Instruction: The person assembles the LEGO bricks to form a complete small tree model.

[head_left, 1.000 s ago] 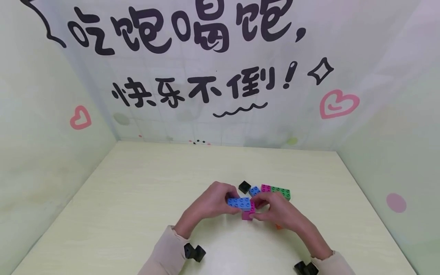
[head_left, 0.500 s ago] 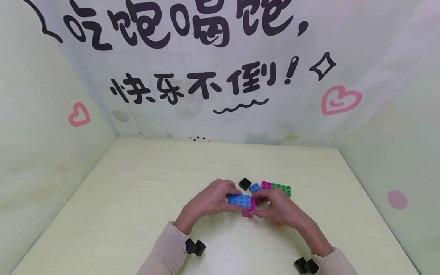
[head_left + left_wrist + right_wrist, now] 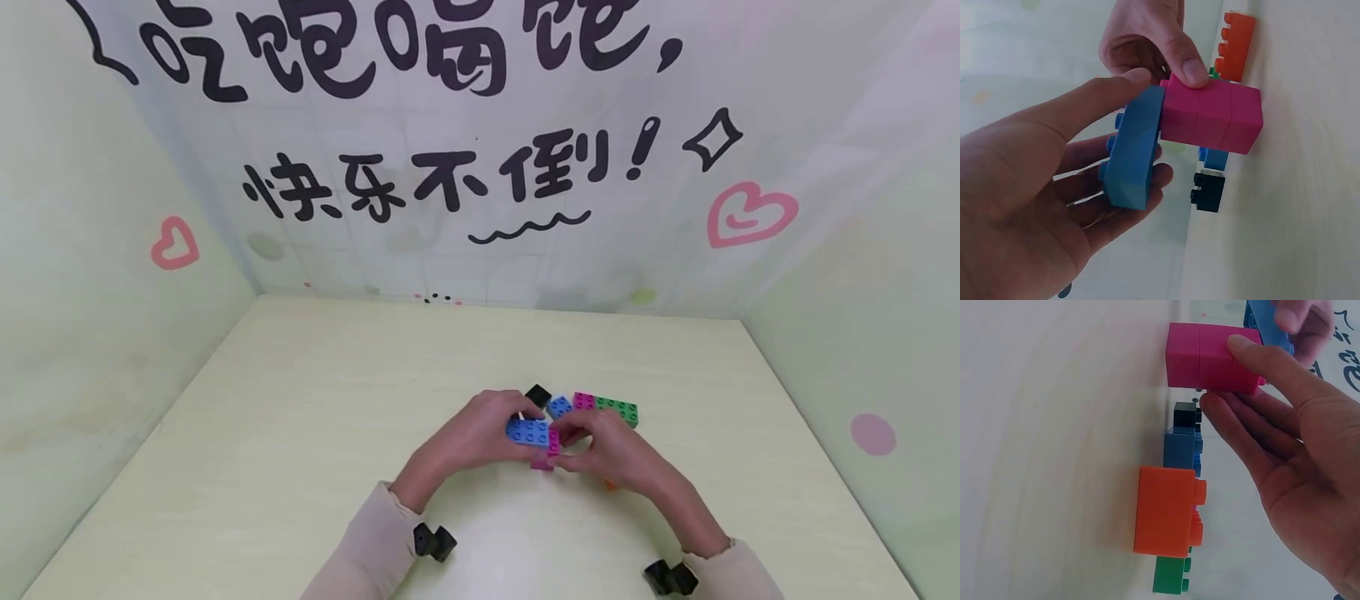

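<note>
We see the left hand (image 3: 480,429) gripping a blue brick (image 3: 1137,150) between thumb and fingers, its end at the top of the pink stack (image 3: 1216,120) pinched by the right hand (image 3: 618,454). Just beyond the left hand we note a black brick (image 3: 1212,192).

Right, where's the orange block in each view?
Head: orange block, a sliver just below the right hand.
Left wrist: orange block at upper right.
Right wrist: orange block just below centre.
Shared landmark: the pink stack in the right hand.
</note>
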A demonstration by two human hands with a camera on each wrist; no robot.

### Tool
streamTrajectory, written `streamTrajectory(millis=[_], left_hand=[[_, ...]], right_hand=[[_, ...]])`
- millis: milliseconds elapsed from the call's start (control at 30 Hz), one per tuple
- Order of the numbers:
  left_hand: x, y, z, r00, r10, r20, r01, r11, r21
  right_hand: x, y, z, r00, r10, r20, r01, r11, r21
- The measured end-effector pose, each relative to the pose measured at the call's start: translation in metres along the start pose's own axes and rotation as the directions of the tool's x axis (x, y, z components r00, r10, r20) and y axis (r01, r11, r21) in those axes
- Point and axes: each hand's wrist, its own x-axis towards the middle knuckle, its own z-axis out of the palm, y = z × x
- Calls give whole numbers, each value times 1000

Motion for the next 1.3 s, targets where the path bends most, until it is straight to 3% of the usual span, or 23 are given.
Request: streamTrajectory(millis=[267,567,1067,1233,1300], left_hand=[[3,-4,7,998,11,-55,-15,997,-71],[3,-3,4,998,41,-46,-41,999,-17],[4,0,13,999,-35,-8,35,999,28],[5,1,14,999,-39,0,39,998,48],[6,2,15,999,-44,5,43,998,53]], right_hand=[[3,-3,0,1000,-28,8,28,1000,4],[7,-5,-3,999,-40,-2,40,999,-13],[4,-3,0,1000,6,5,-6,1000,-9],[-2,-1,-7,999,29,26,-29,999,32],[-5,2,-13,999,33,-1,-33,999,42]])
